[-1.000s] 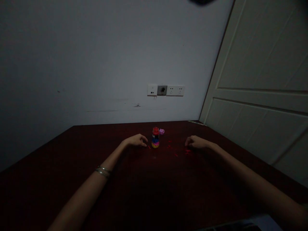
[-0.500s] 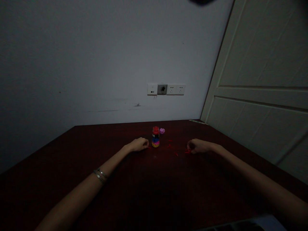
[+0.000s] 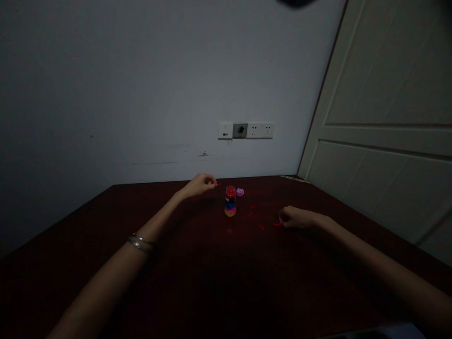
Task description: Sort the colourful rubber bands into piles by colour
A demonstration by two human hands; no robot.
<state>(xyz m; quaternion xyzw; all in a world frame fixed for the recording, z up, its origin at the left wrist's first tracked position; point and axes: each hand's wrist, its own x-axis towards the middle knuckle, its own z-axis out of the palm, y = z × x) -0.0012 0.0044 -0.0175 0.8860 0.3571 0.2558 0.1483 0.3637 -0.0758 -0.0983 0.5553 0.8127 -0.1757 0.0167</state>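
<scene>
A small clear jar (image 3: 230,202) with yellow, pink, blue, black and red layers stands upright on the dark red table (image 3: 226,263). Its pink lid (image 3: 240,192) lies just behind it to the right. Up and left of the jar, my left hand (image 3: 205,182) pinches a small red piece (image 3: 219,184) above the table. To the jar's right, my right hand (image 3: 290,217) is closed at the fingertips on a red piece (image 3: 278,224) close to the tabletop. Several small red pieces (image 3: 251,214) are scattered between the jar and my right hand.
A pale wall with sockets (image 3: 260,130) rises behind the table. On the right stands a white panelled door (image 3: 381,136). A thin strip (image 3: 294,179) lies at the table's back right corner. Part of a pale object (image 3: 399,331) shows at the bottom right edge.
My left hand has risen from beside the jar's base, with a red piece now showing at its fingertips. My right hand has shifted slightly to the right.
</scene>
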